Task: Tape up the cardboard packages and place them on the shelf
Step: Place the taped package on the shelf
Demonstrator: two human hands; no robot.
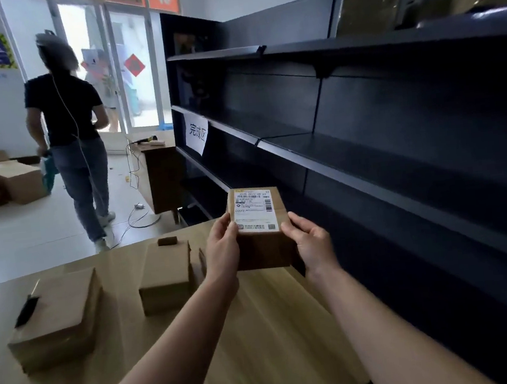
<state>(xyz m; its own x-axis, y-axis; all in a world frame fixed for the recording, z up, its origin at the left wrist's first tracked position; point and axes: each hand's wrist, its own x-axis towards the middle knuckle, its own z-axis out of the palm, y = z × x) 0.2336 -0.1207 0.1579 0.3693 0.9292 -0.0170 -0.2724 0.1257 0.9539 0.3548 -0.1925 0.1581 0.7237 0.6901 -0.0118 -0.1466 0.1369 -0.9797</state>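
Shelf (368,161) right of table (260,331); perhaps three boxes (164,276) on it.

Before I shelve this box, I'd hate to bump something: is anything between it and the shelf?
Nothing visible. The left hand and right hand hold the box beside the shelf; a sign hangs farther along.

Wooden table (260,331), large box (58,312), smaller box (165,276) on top

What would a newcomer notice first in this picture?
First, the box with a white label at mid-frame, gripped on either side by the left hand and right hand. Next, the dark shelf filling the right side, with a white sign hanging at its left end. At the left, a person in a black top has their back turned.
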